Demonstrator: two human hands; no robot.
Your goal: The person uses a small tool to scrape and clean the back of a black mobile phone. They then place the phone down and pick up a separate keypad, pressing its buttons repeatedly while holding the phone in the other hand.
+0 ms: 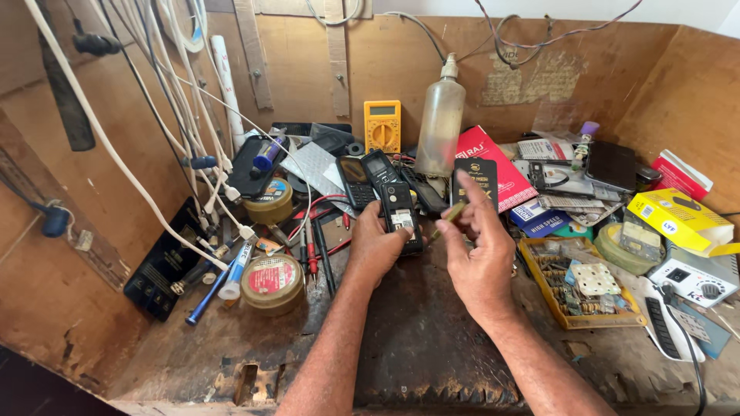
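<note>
the left hand (375,245) grips a small black phone (401,216) above the middle of the bench (416,347), its long axis pointing away to the back wall. just right of it, the right hand (479,258) pinches a thin tool (445,219), tip toward the phone. near the right edge, a yellow tray (539,283) holds small parts.

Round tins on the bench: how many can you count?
2: one round tin left of the left hand, another tin behind it by the cables. Clutter may hide more.
</note>
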